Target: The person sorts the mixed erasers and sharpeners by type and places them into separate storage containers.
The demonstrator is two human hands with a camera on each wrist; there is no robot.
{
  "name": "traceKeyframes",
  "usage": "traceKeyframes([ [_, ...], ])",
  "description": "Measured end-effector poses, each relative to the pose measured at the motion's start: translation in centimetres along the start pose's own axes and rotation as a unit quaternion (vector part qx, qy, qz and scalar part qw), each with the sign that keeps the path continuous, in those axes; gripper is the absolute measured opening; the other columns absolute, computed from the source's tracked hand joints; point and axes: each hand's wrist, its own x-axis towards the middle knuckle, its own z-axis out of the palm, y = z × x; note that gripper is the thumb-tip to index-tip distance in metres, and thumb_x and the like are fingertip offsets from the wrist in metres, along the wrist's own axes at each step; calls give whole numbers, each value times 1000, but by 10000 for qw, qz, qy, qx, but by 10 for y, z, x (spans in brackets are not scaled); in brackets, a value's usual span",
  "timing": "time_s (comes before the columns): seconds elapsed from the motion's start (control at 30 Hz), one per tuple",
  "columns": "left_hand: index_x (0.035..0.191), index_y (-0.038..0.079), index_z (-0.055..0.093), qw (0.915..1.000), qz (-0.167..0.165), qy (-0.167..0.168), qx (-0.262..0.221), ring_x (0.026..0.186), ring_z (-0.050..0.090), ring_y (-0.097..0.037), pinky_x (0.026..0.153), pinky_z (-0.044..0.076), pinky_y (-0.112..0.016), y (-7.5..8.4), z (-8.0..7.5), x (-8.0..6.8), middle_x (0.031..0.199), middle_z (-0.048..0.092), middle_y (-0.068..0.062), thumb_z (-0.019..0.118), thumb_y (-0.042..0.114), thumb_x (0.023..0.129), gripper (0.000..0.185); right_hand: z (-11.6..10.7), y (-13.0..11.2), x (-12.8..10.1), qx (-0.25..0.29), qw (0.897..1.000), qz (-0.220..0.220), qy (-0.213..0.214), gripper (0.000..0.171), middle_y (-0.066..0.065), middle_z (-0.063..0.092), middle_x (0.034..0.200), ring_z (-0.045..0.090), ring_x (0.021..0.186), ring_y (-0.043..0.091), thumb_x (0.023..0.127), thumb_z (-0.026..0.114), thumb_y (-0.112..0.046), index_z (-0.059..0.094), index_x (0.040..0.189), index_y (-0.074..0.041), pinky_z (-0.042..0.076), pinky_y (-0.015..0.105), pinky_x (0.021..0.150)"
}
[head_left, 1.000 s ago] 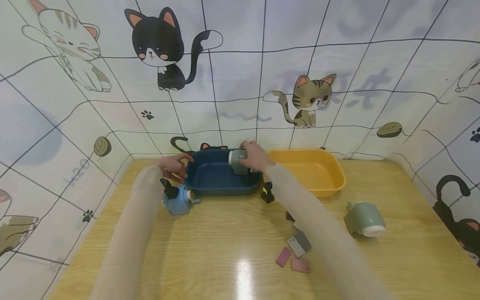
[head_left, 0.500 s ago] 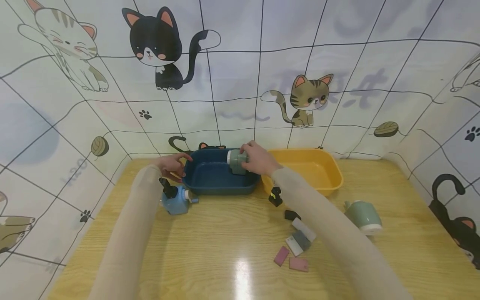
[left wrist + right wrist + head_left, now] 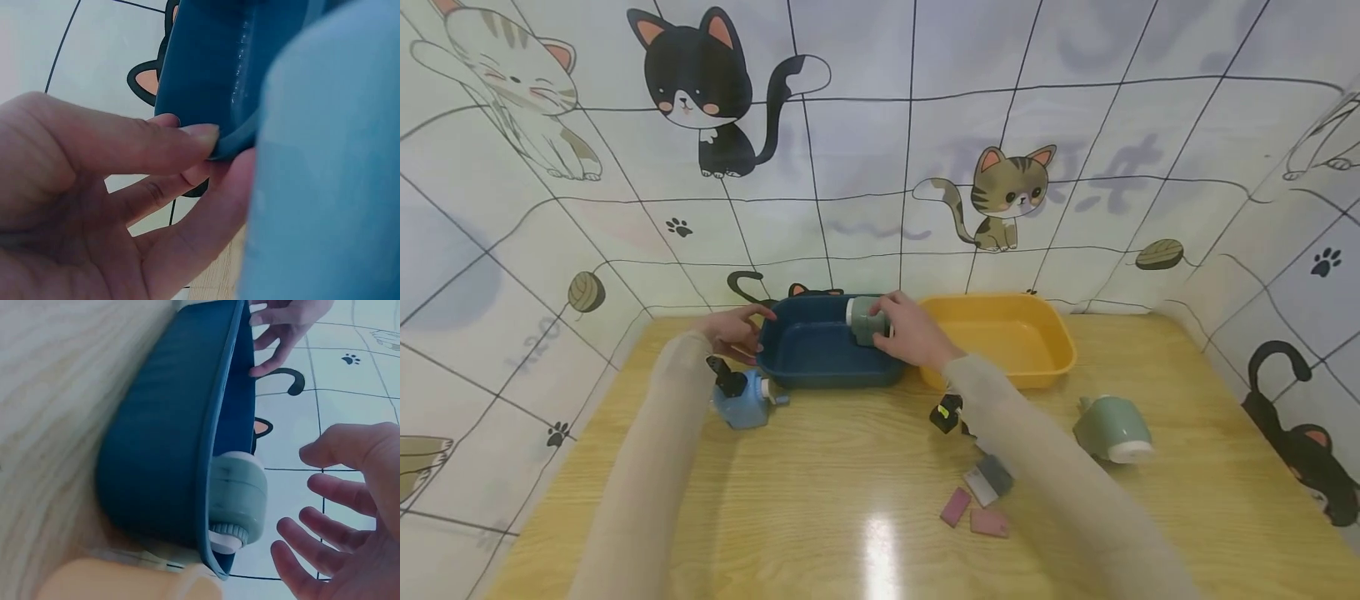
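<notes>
My left hand [image 3: 735, 332] pinches the left rim of a dark blue tub [image 3: 820, 380], thumb on top and fingers beneath in the left wrist view. Inside that tub, at its right end, a green bottle [image 3: 862, 320] lies on its side. The right wrist view shows its ribbed collar and white spout toward the tub's end. My right hand [image 3: 917, 329] is beside this bottle, fingers [image 3: 328, 528] spread and apart from it. A light blue bottle [image 3: 743, 406] lies below my left wrist and fills the right of the left wrist view.
A yellow tub [image 3: 1007, 380] sits right of the blue one. Another green bottle [image 3: 1112, 427] lies farther right on the wooden table [image 3: 820, 500]. Pink pieces [image 3: 988, 522] and grey and white blocks [image 3: 995, 475] lie by my right forearm. A cat-patterned cloth [image 3: 865, 167] stands behind.
My right hand has loosened from the green bottle and drawn slightly away, leaving it in the blue tub. My left hand keeps its hold on the rim. The head view has shifted a little.
</notes>
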Motion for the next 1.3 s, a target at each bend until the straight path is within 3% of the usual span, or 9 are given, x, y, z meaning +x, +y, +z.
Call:
traceKeyframes([
  [0.27, 150, 8, 20, 10000, 84, -22, 39, 81, 53, -22, 77, 56, -38, 1, -1, -6, 116, 33, -20, 46, -16, 85, 73, 16, -4, -11, 412, 9976, -194, 531, 31, 12, 52, 119, 53, 93, 25, 90, 64, -11, 58, 120, -4, 48, 37, 83],
  [0.43, 150, 7, 20, 9998, 147, -39, 88, 83, 50, -23, 77, 56, -39, 0, 0, -9, 92, 39, -13, 46, -16, 87, 72, 25, -11, -16, 630, 9959, -297, 572, 29, 9, 53, 118, 56, 103, 28, 91, 63, -12, 58, 119, -6, 48, 39, 85],
  [0.6, 150, 7, 20, 9998, 211, -58, 44, 73, 49, -20, 75, 55, -38, -2, -1, -10, 76, 39, -6, 46, -16, 87, 71, 33, -18, -17, 749, 9946, -410, 582, 28, 9, 53, 119, 58, 108, 28, 89, 64, -11, 59, 116, -5, 48, 39, 89],
  [1.0, 149, 11, 25, 9999, 86, 127, 41, 76, 52, -20, 76, 55, -38, -2, 1, -7, 76, 38, -6, 44, -17, 86, 71, 60, -39, -20, 1078, 9923, -559, 226, 33, 10, 56, 115, 57, 104, 26, 88, 68, -9, 59, 119, -5, 49, 38, 88],
  [1.3, 149, 13, 25, 9999, -33, 151, -58, 85, 56, -25, 77, 56, -39, -1, -1, -3, 79, 40, -7, 46, -15, 87, 71, 87, -65, -15, 1643, 9830, -816, -41, 43, 12, 56, 122, 55, 110, 26, 86, 68, -5, 55, 127, -1, 46, 34, 94],
])
